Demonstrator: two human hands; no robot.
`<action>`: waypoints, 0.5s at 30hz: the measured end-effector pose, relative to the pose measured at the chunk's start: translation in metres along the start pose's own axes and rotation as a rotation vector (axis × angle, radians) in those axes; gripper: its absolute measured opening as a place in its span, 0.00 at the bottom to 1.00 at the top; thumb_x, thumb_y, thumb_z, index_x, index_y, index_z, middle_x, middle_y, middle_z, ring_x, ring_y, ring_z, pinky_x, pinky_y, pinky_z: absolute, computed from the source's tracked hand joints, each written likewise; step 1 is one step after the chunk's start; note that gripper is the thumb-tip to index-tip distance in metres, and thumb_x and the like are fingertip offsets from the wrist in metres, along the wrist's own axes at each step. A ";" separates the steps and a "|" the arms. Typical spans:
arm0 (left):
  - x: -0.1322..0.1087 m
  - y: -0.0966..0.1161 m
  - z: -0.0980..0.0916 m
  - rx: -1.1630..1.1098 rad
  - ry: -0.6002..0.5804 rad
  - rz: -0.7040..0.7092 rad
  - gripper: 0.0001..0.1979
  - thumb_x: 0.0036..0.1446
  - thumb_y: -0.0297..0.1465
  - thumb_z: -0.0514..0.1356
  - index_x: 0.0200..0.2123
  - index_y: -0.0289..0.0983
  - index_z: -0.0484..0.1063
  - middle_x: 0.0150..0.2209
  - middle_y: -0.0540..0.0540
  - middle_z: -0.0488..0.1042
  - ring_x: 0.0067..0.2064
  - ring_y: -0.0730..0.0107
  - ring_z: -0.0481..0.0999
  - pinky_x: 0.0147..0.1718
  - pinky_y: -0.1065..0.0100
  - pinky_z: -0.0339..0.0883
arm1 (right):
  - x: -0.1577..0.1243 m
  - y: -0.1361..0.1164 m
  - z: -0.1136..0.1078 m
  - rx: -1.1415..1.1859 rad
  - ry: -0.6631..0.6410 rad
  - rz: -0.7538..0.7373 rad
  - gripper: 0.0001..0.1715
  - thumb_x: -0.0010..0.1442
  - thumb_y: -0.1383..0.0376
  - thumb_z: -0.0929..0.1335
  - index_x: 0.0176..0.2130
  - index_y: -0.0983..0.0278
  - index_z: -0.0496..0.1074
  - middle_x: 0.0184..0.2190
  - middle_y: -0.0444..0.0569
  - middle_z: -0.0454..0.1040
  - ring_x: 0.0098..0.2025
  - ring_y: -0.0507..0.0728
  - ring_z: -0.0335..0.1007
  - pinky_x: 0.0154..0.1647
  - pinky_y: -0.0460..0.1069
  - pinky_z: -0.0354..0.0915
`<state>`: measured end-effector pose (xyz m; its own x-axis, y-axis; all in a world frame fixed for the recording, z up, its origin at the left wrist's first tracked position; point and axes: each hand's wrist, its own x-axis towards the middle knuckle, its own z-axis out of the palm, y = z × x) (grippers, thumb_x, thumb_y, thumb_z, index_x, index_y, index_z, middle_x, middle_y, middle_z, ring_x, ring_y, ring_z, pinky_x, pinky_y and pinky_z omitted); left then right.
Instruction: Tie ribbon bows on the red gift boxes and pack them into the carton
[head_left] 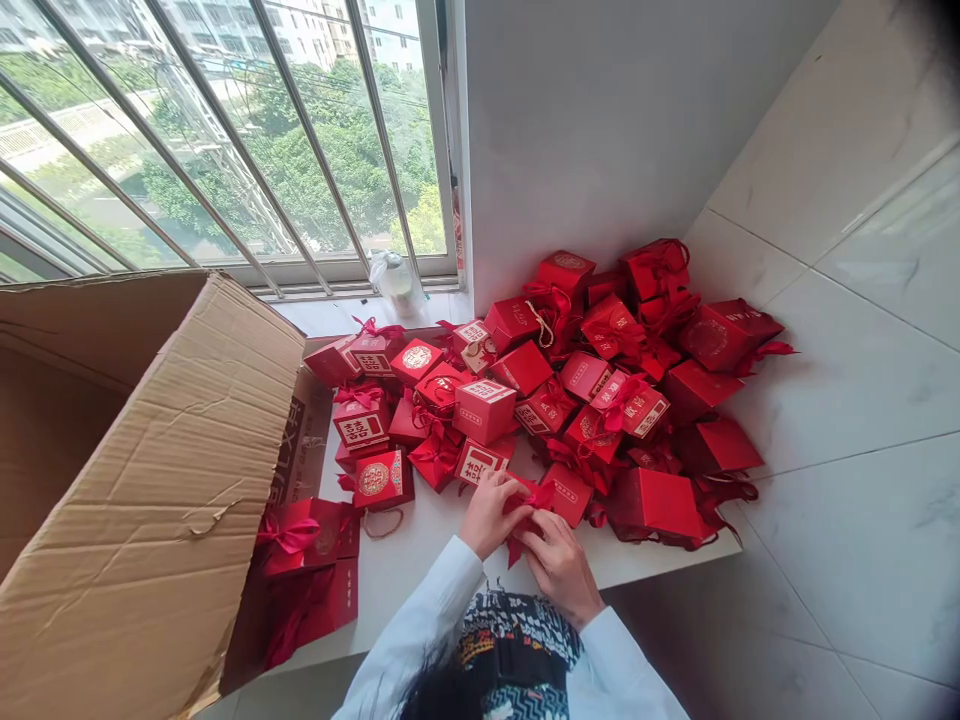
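Observation:
Both my hands work at a small red gift box with a red ribbon (534,497) near the front edge of a white table (420,560). My left hand (489,512) grips the box's left side, fingers curled. Fingers pinched on the ribbon, my right hand (559,565) holds it from below. A heap of several red gift boxes (555,390) with gold patterns and ribbons spreads across the table just beyond my hands.
A large open cardboard carton (150,480) lies on its side at the left, with red boxes (307,570) spilling from its mouth. Behind are a barred window (225,130), a plastic bottle (396,280) on the sill and a white wall. Tiled floor (862,480) lies to the right.

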<state>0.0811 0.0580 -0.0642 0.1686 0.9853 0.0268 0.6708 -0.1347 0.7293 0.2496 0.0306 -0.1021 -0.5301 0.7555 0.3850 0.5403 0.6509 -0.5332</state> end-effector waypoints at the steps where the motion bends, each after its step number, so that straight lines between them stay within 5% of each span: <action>1: 0.001 -0.001 0.002 0.015 -0.020 0.002 0.06 0.55 0.33 0.61 0.34 0.39 0.76 0.36 0.44 0.72 0.42 0.59 0.67 0.44 0.59 0.62 | -0.001 0.001 -0.002 0.034 -0.003 0.010 0.18 0.58 0.72 0.63 0.45 0.56 0.74 0.47 0.51 0.72 0.50 0.60 0.67 0.49 0.58 0.68; 4: 0.003 -0.007 0.007 0.034 -0.050 0.012 0.04 0.54 0.30 0.62 0.34 0.39 0.77 0.35 0.44 0.72 0.42 0.58 0.66 0.42 0.60 0.62 | -0.004 0.004 -0.008 0.170 0.046 0.108 0.16 0.59 0.70 0.63 0.43 0.56 0.74 0.44 0.49 0.74 0.48 0.59 0.68 0.50 0.57 0.67; 9: 0.001 -0.011 0.008 0.072 -0.053 0.009 0.07 0.52 0.28 0.64 0.37 0.37 0.75 0.37 0.43 0.72 0.43 0.57 0.65 0.43 0.60 0.62 | -0.005 0.015 -0.013 0.260 0.289 0.535 0.13 0.59 0.60 0.65 0.43 0.61 0.71 0.39 0.52 0.75 0.41 0.59 0.71 0.43 0.56 0.69; 12: 0.002 -0.009 0.010 0.100 -0.031 -0.002 0.08 0.54 0.35 0.63 0.36 0.37 0.75 0.36 0.43 0.72 0.41 0.57 0.65 0.42 0.59 0.62 | -0.001 0.017 -0.011 0.361 0.253 0.673 0.22 0.55 0.55 0.68 0.46 0.64 0.69 0.32 0.49 0.74 0.31 0.55 0.71 0.34 0.50 0.69; 15: 0.004 -0.009 0.014 0.135 0.009 -0.023 0.08 0.58 0.35 0.59 0.34 0.38 0.74 0.34 0.44 0.73 0.39 0.59 0.66 0.40 0.61 0.63 | 0.005 0.010 -0.010 0.428 0.190 0.697 0.16 0.53 0.55 0.69 0.39 0.63 0.72 0.29 0.46 0.74 0.29 0.54 0.69 0.34 0.48 0.67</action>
<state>0.0856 0.0615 -0.0803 0.1457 0.9892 0.0181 0.7656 -0.1243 0.6312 0.2587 0.0419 -0.0981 -0.0265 0.9989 -0.0388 0.3888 -0.0255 -0.9210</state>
